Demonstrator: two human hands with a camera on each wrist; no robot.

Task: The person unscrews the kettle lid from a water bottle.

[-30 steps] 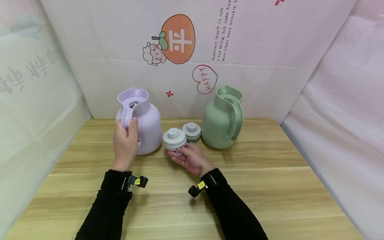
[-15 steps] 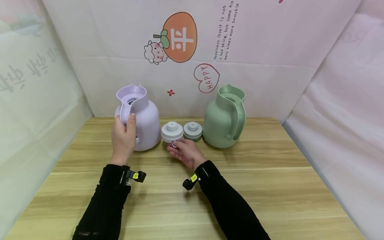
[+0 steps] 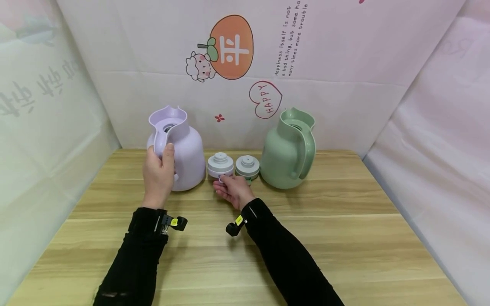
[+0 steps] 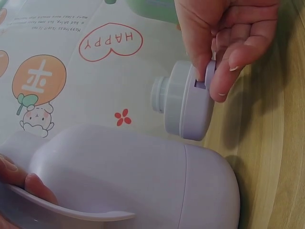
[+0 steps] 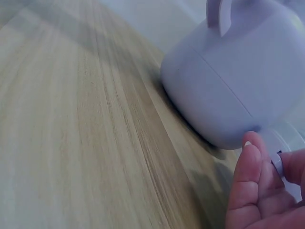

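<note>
My left hand (image 3: 158, 176) grips the handle of a lilac jug (image 3: 189, 157), which stands upright with its mouth uncovered. My right hand (image 3: 234, 189) pinches the small tab of a lid (image 3: 220, 162), grey and stepped on top with a lilac rim below. In the left wrist view, the held lid (image 4: 183, 102) appears slightly above the table, just beside the lilac jug (image 4: 133, 167). Behind my right fingers, a second grey lid (image 3: 247, 165) with a green lower part sits on the table. Part of the lilac jug (image 5: 228, 76) fills the upper right wrist view.
To the right stands a green jug (image 3: 285, 159), its mouth uncovered and handle facing forward. A printed white cloth (image 3: 325, 106) rises behind the wooden table (image 3: 214, 263), with cloth walls on both sides.
My right hand has carried the lilac-rimmed lid a little farther back, toward the table's rear edge. My left hand keeps its hold on the lilac jug's handle.
</note>
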